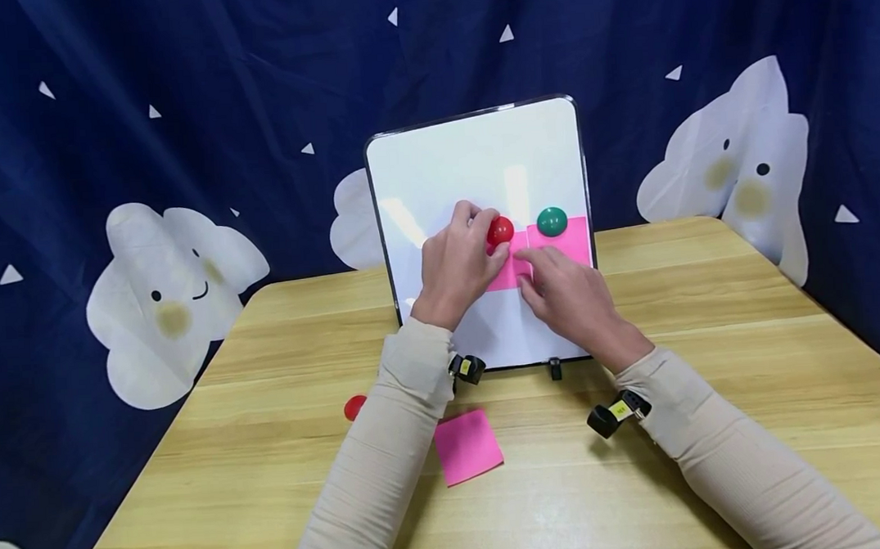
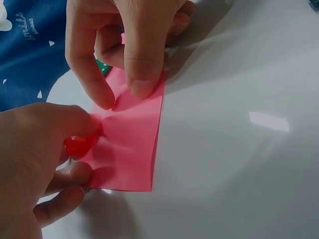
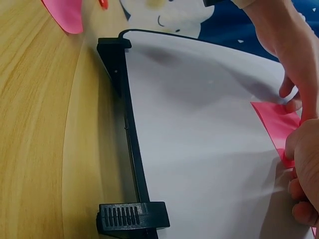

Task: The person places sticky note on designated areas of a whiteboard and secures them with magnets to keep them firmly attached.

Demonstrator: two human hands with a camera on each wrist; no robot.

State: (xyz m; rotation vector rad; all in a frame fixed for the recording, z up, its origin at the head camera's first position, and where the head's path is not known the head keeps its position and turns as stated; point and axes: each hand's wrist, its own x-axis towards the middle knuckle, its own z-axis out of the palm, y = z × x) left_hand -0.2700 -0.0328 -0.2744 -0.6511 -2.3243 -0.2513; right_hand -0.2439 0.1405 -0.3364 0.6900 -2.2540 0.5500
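A white magnetic board (image 1: 472, 158) with a black frame leans upright on the table. On it my left hand (image 1: 450, 262) pinches a round red magnet (image 1: 500, 230) between thumb and fingers, at the upper part of a pink sticky note (image 2: 129, 144). My right hand (image 1: 570, 297) is at the same note, its index fingertip and thumb touching the paper's face, the other fingers bent. Just right of this note, a second pink sticky note (image 1: 575, 240) lies on the board under a round green magnet (image 1: 552, 222), partly behind my right hand.
On the wooden table (image 1: 270, 446) in front of the board lie another pink sticky note (image 1: 470, 448) and a red magnet (image 1: 354, 407), partly behind my left sleeve. Black feet (image 3: 132, 216) hold the board's lower edge. A dark blue curtain (image 1: 255, 86) hangs behind.
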